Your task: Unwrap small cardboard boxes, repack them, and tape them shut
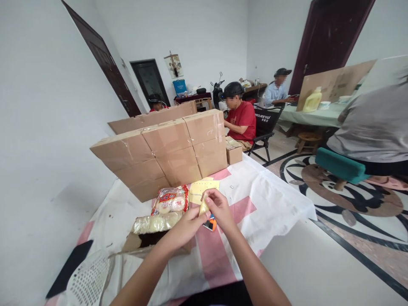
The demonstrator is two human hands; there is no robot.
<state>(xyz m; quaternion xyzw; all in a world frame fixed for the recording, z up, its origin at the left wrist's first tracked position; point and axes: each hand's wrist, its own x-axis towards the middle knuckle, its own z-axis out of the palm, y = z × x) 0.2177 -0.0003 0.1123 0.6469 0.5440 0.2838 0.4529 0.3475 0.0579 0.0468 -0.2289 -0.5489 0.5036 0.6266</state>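
Observation:
Both my hands meet over the table and pinch a small pale yellow piece (203, 208). My left hand (187, 226) grips its lower edge with curled fingers. My right hand (217, 207) pinches its top between thumb and fingers. Just under the hands lies a small orange and black object (211, 224). Behind them a pale yellow perforated sheet (204, 188) lies flat on the white and pink cloth (248, 199). To the left sit a clear packet of round buns (171, 199) and an open brown box (140, 242) with a long wrapped pack (156, 222) on it.
A wall of stacked cardboard boxes (165, 153) stands across the table's far side. A black flat object (70, 267) and a white perforated basket (89, 280) lie at the near left. Three people sit at tables beyond; another person's back (376, 123) is at the right.

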